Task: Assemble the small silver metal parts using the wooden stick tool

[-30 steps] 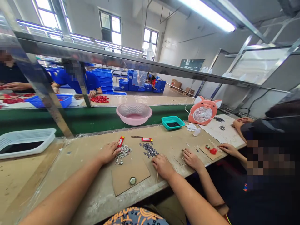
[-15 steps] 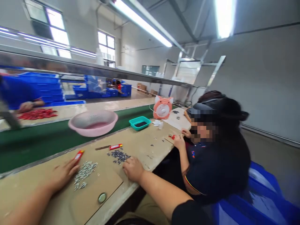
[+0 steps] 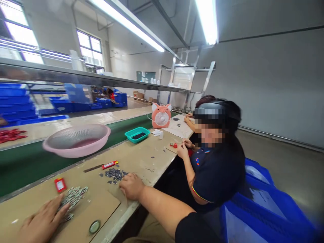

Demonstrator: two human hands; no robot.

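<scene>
One wide, pink, perforated plastic colander (image 3: 78,152) sits well beyond the fingers of the left hand (image 3: 44,217) and the right hand (image 3: 132,186). Between them lies a flat brown cardboard sheet (image 3: 101,203). Beside the curled right fingers is a heap of small dark-grey pieces (image 3: 113,173); at the loosely spread left fingertips, a heap of small pale pieces (image 3: 76,196). Those fingertips have left the flat red packet (image 3: 60,185) just beyond them, which, I judge, puts that hand on the pale pieces alone. A round, greenish metal cap (image 3: 94,227) lies right of the left thumb. Blurred under the right fingers shows a thin, pale stick (image 3: 126,200); whether they grip it I cannot tell, their tips being hidden. The left wrist is cut off.
</scene>
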